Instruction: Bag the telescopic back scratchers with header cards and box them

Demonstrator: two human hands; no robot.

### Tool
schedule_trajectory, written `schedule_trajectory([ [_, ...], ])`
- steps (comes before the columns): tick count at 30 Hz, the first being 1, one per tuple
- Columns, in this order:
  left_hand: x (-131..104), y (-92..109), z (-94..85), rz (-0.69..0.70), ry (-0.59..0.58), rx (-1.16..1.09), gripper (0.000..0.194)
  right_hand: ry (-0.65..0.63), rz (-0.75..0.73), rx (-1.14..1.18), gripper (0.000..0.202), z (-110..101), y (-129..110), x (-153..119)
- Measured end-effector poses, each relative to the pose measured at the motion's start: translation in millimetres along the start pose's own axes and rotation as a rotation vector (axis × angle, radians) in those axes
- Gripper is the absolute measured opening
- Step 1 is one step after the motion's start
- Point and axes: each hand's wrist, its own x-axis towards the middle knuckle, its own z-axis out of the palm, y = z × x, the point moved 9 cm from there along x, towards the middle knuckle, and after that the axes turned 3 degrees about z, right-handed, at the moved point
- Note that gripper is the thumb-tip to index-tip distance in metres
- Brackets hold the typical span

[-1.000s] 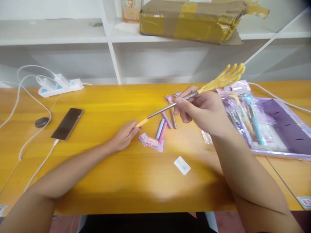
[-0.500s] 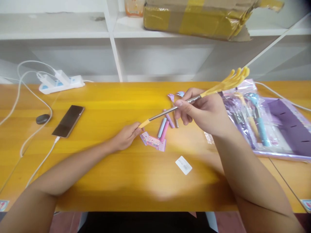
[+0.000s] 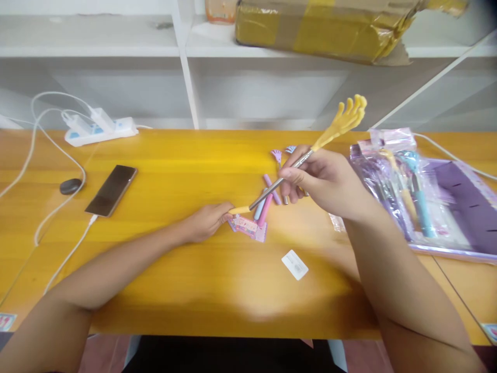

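Note:
A yellow back scratcher (image 3: 267, 191) with a hand-shaped head and a metal rod slants up to the right above the table. My left hand (image 3: 212, 220) pinches its yellow handle end. Around the rod, just below the yellow head, the fingers of my right hand (image 3: 322, 178) are closed. Pink, blue and purple handle tubes (image 3: 265, 210) lie beneath the rod, partly on a pink printed card (image 3: 248, 228). Behind my right fingers are a purple scratcher head (image 3: 276, 155) and a blue scratcher head (image 3: 290, 149), the blue one partly hidden.
At right, bagged scratchers (image 3: 404, 191) lean in a purple box (image 3: 462, 189). A white label card (image 3: 295, 264) lies near the front. Leftward are a phone (image 3: 111, 190) on a cable, a dark mouse-like object (image 3: 70, 186) and a power strip (image 3: 101, 131). A taped carton (image 3: 322, 28) sits on the shelf.
The back scratcher's head has swung left and up, so the rod stands steeper. My right hand has shifted slightly with it; my left hand still grips the handle end.

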Motion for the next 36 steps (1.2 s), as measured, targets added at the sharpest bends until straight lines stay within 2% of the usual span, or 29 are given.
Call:
schedule_trajectory([
  [5,-0.9,-3.6,-2.3,-0.033,0.024,-0.06,0.045,0.057,-0.053,0.045,0.041,-0.7,1.6,-0.6],
  [10,0.4,-4.3,-9.0,-0.029,0.107,-0.155,0.056,0.084,-0.093,0.026,0.035,-3.6,4.5,1.0],
  [14,1.9,-5.3,-8.2,-0.052,0.111,-0.178,0.057,0.026,-0.041,-0.001,0.041,-1.6,6.3,4.0],
  [19,1.9,-4.1,-4.1,-0.051,0.052,-0.122,0.05,-0.029,-0.011,0.002,0.045,-1.6,7.5,6.8],
  [23,1.8,-5.2,-4.0,-0.053,0.041,-0.124,0.048,-0.055,-0.08,0.028,0.043,-2.2,12.4,11.7],
  [30,1.8,-8.0,-8.0,-0.066,0.106,-0.187,0.055,-0.08,-0.167,0.111,0.034,1.7,25.8,18.0],
  [36,2.2,-6.2,-6.1,-0.071,0.06,-0.164,0.05,-0.172,-0.183,0.083,0.028,4.1,29.7,16.2],
])
